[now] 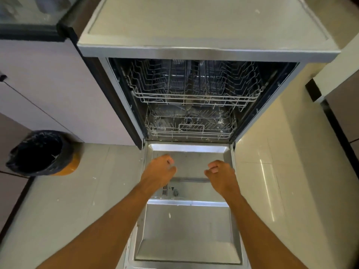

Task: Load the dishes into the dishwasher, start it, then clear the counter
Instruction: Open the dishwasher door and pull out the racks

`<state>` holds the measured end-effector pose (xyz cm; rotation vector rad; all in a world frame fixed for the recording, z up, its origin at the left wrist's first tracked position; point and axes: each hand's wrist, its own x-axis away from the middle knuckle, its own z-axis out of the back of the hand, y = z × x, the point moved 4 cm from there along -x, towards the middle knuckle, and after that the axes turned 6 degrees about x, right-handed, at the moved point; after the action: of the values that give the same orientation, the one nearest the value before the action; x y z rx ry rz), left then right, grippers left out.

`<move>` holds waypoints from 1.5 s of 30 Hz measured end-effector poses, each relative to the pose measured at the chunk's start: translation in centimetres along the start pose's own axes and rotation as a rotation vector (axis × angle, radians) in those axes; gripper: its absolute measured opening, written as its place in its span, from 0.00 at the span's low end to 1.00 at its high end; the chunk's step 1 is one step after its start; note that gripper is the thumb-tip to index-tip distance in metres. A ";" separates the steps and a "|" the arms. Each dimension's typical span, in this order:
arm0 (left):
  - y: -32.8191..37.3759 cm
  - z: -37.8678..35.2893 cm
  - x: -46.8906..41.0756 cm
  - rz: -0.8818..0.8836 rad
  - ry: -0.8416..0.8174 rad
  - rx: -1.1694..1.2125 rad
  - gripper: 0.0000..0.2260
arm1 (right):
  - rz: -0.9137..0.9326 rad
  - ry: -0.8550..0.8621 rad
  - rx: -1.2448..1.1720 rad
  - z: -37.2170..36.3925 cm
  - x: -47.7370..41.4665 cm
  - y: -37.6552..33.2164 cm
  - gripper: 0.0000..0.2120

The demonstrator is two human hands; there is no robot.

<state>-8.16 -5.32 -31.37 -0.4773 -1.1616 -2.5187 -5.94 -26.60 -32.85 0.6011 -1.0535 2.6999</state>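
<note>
Two bare hands are reaching forward over the open door (186, 226) of the dishwasher (204, 53), which is lying flat toward the person. The left hand (160, 172) is hovering above the inner side of the door, with its fingers curled loosely and nothing between them. The right hand (221, 176) is hovering just beside it, well apart from the left one, also half curled and grasping nothing. Neither hand is touching a rack. Inside the machine, the upper rack (196, 88) and the lower rack (191, 126) are both sitting pushed in, and no dishes are showing in them, as far as the wires let me see. The top of the dishwasher is looking bare and a little dusty. On the floor (281, 171) to the left, a bin (43, 152) with a black bag is standing near the pale cabinet (48, 90).
</note>
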 end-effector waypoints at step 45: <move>-8.2 -12.3 -18.4 -0.183 -0.089 -0.285 0.05 | 0.259 -0.030 0.264 -11.0 -19.6 9.0 0.08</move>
<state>2.78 -6.97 -52.20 -0.5826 -0.9150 -2.8665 5.66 -26.11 -54.13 0.5832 -0.8373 3.0970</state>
